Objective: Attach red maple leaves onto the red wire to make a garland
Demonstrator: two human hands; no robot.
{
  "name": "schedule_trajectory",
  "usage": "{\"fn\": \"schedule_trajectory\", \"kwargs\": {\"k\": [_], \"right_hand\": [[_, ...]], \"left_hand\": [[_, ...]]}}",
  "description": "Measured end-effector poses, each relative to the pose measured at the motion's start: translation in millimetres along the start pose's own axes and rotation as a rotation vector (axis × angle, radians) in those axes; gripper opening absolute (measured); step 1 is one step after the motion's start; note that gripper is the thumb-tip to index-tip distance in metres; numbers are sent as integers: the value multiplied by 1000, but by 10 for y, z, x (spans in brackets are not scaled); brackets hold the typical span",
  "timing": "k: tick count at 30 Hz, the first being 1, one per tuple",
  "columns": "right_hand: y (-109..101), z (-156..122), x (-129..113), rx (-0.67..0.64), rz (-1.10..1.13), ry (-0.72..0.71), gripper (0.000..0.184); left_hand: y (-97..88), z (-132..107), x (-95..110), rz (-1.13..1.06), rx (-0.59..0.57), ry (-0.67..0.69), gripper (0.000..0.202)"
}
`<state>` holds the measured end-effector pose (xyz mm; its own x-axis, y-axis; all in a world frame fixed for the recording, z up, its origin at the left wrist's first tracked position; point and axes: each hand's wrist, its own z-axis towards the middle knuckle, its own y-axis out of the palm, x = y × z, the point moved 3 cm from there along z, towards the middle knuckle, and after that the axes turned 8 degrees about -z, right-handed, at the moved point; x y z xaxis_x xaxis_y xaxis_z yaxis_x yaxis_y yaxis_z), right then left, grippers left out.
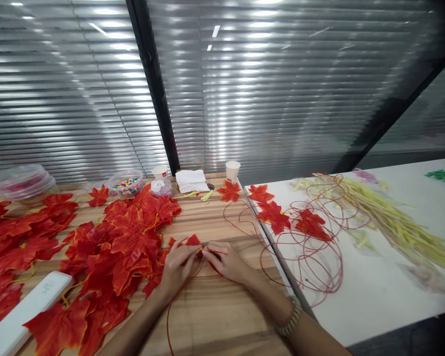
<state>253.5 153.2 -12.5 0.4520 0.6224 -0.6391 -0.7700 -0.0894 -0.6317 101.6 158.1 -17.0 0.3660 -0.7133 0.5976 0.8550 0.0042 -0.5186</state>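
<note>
My left hand [178, 264] and my right hand [224, 259] meet over the wooden table, fingertips almost touching. Between my left fingers is an artificial red maple leaf [193, 240], its yellowish stem end at the fingertips. My right fingers pinch a thin red cord [218, 253] against that stem. One length of the red cord hangs from my hands toward the table's near edge. Just left of my left hand lies a big heap of red maple leaves [133, 242]. How the cord meets the stem is too small to make out.
Loops of red cord [319, 257] spread over the white table [374, 306] at right, beside yellow strands [393, 217]. At the back stand a bead bowl [127, 184], a paper cup [232, 171] and white paper [190, 181]. A white oblong device [32, 306] lies at left.
</note>
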Motion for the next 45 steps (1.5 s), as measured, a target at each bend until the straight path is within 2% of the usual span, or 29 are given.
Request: {"fn": "schedule_trajectory", "kwargs": {"k": [7,11,14,17,20,22,25,27,30,33,36,39,41,45], "right_hand": [[22,-1,5,-24,-13,19,25],[34,-5,35,-43,-24,41,22],[31,8,40,-34,-8,48,23],[1,34,46,27,38,71,25],[-48,47,121,161,88,191,27],[-64,44,215,252,159,289,30],[-49,39,373,339,330,405,34],[-33,38,448,373,453,469,36],[-19,38,469,391,679,555,38],[-27,37,425,402,896,607,40],[-59,43,413,449,973,592,46],[-88,45,458,516,934,597,49],[-102,44,487,558,894,601,50],[-123,27,494,609,793,593,53]], "left_hand": [[23,5,17,-27,13,23,24],[43,4,0,-24,-3,-29,19],[48,18,-12,-43,2,-116,16],[28,37,-41,-117,70,-264,12],[19,38,-109,-301,118,-428,12],[20,34,-152,-436,111,-485,14],[11,33,-172,-499,55,-516,17],[21,37,-138,-466,-45,-506,20],[67,37,-50,-384,-195,-484,18],[110,36,13,-343,-247,-495,28],[120,53,27,-375,-310,-507,35],[98,74,-13,-463,-358,-557,27],[73,83,-71,-566,-291,-617,25],[-21,73,-236,-679,150,-695,33]]}}
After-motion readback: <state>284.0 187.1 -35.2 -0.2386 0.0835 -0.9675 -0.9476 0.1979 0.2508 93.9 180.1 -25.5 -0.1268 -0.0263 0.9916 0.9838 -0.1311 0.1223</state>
